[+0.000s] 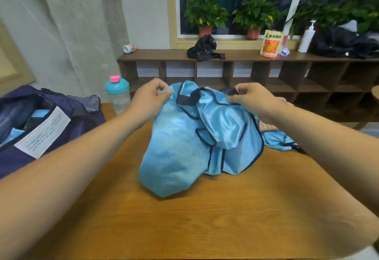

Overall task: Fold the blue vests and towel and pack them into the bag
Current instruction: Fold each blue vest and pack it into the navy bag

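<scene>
Your left grip (151,95) pinches the top edge of a blue vest (190,143), fingers curled into the fabric. Your right grip (251,97) pinches its dark-trimmed strap. The vest hangs bunched between them, its lower end resting mid-desk (205,218). A second blue vest (279,139) lies just behind it, to the right. The navy bag (86,124) sits open at the desk's left edge, with blue fabric showing inside.

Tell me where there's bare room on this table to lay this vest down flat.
The widest bare wood is the near half of the table, between the held vest and your edge. The left side is crowded by the navy bag and the shaker bottle. At the far right, beside the held vest, lies another blue vest.
</scene>
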A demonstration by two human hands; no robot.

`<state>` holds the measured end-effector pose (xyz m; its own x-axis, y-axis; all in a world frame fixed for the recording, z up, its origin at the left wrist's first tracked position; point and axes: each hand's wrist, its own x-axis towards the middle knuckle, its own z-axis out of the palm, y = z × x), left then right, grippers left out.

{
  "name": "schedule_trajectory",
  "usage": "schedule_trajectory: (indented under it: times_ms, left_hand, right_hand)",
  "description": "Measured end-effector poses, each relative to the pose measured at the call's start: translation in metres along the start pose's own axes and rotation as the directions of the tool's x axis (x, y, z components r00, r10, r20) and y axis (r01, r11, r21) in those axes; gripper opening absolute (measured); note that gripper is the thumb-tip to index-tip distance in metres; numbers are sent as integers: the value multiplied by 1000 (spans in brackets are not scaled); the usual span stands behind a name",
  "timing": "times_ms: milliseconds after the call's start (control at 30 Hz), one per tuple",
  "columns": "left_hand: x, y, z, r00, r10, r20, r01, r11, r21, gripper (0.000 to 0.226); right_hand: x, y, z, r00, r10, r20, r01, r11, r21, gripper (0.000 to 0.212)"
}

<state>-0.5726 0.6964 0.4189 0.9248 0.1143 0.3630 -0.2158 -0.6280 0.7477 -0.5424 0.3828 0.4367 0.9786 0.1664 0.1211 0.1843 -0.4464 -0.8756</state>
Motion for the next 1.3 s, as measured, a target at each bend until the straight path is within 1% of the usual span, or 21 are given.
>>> schedule_trajectory:
  times_ms: [67,133,167,233,300,400,433,533,600,667,700,767,800,867,900,967,1033,1100,1167,1233,1300]
  left_hand:
    - [-1,-10,11,999,-33,3,33,998,53,19]
    - [-9,-15,21,1000,-15,1,15,992,124,13]
    - [-14,-19,25,1000,12,2,-13,989,148,13]
    - [-24,-24,31,997,70,45,-77,980,181,15]
    - [-34,-26,36,988,104,116,-127,970,208,13]
    - [-50,-21,45,966,127,223,-175,963,207,12]
    - [-55,-19,48,957,130,260,-186,961,204,12]
    - [-68,-15,58,921,133,366,-219,954,205,12]
    - [-73,-15,64,901,143,410,-248,945,215,17]
    - [-76,-15,69,894,139,425,-253,941,224,24]
    - [-76,-14,72,895,134,425,-249,941,227,27]
    - [-76,-8,76,900,133,416,-242,945,221,35]
    - [-76,-4,77,905,137,402,-236,949,208,40]
    - [-73,5,79,924,164,346,-227,962,152,43]
    - [-71,11,78,933,184,309,-229,967,116,41]
    - [-66,25,75,945,232,230,-252,966,60,31]
    - [-60,41,70,950,251,185,-254,967,-9,16]
    - [-51,56,63,962,234,140,-220,969,-113,6]
    - [-41,69,52,980,189,66,-171,962,-214,7]
    - [-31,80,39,993,113,24,-99,941,-324,11]
    - [-23,89,26,997,67,36,-46,908,-417,11]
  right_hand:
    - [7,21,1,999,40,-11,-42,984,-173,12]
    - [7,35,-1,998,66,17,-57,941,-333,20]
    - [5,40,0,998,52,26,-38,923,-383,22]
    - [-1,46,4,997,-39,67,65,890,-450,25]
    - [-6,51,10,977,-131,167,197,855,-480,23]
    - [-16,55,23,930,-157,333,321,787,-527,16]
    - [-19,56,27,923,-161,350,339,773,-536,19]
    - [-29,53,36,903,-155,400,364,771,-523,48]
    - [-36,52,39,883,-127,451,387,742,-547,57]
    - [-40,53,40,854,-154,497,467,651,-599,53]
    - [-40,53,41,846,-191,497,494,632,-597,43]
    - [-38,50,38,861,-280,425,490,685,-540,16]
    - [-36,44,35,877,-307,369,466,729,-502,10]
    - [-32,26,27,915,-302,269,392,826,-406,9]
    - [-30,16,23,928,-283,244,356,867,-348,11]
    - [-27,-3,16,936,-263,234,321,912,-258,14]
    - [-26,-20,13,930,-297,217,341,918,-202,15]
    - [-26,-31,10,926,-338,166,364,916,-166,16]
    - [-30,-38,7,932,-350,93,360,923,-135,19]
    - [-40,-41,5,938,-345,9,344,933,-100,24]
    - [-53,-39,4,913,-406,-34,394,901,-182,28]
